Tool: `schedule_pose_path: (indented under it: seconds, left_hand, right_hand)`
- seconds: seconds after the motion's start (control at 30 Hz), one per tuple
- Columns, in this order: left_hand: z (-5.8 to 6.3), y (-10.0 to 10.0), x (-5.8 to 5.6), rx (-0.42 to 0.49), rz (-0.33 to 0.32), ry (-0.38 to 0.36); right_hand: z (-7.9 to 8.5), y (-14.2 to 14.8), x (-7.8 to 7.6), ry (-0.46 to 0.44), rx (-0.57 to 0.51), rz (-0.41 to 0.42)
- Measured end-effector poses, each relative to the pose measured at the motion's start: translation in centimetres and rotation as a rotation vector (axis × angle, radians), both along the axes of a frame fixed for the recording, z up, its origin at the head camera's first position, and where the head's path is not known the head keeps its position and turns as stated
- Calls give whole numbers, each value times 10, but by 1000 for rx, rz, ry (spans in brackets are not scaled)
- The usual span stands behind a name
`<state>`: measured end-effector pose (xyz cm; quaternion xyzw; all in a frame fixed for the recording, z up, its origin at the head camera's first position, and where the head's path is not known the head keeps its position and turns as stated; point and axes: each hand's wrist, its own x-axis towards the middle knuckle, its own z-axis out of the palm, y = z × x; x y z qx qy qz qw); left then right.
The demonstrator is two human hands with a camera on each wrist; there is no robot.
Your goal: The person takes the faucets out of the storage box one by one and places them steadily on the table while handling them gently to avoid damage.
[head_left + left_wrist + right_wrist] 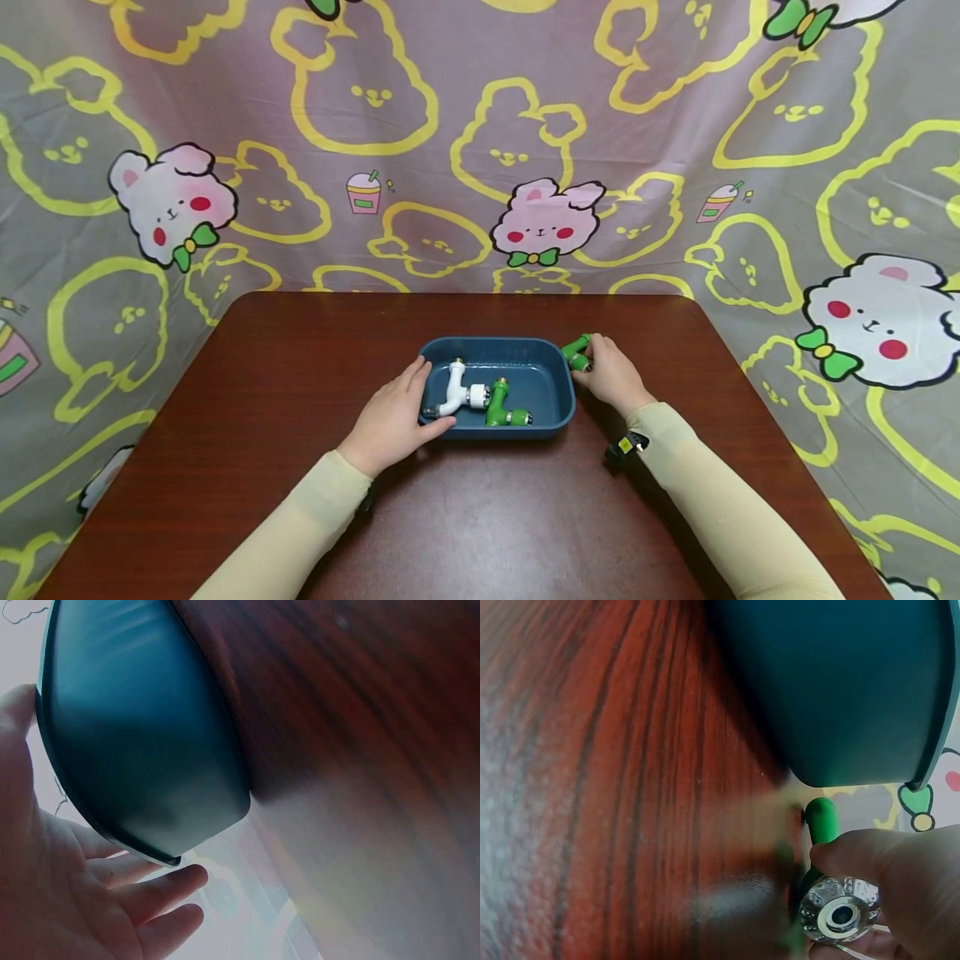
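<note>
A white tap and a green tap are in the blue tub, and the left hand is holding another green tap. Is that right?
Almost, but wrong hand: the right hand holds the other green tap, as the head view shows. The white tap and one green tap are in the blue tub, as you said.

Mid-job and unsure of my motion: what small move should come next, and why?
Probably lift the outer green tap over the right rim of the blue tray: the right hand holds it just outside, the left hand is at the opposite end, and the tray's right part shows bare floor.
</note>
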<state>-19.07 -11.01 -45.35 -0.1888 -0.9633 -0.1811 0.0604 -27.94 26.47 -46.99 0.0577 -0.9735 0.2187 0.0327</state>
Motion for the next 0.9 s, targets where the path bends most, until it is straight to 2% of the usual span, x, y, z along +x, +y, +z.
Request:
schedule_pose_path:
  seconds: [0.23, 0.53, 0.9]
  left_hand:
    - [1, 0, 0, 3, 2, 2]
    - [1, -1, 1, 15, -1, -9]
    - [1, -2, 1, 17, -1, -18]
  right_hand:
    - [8, 2, 4, 7, 8, 16]
    - [36, 1, 7, 83, -21, 15]
    - [64, -24, 23, 127, -57, 88]
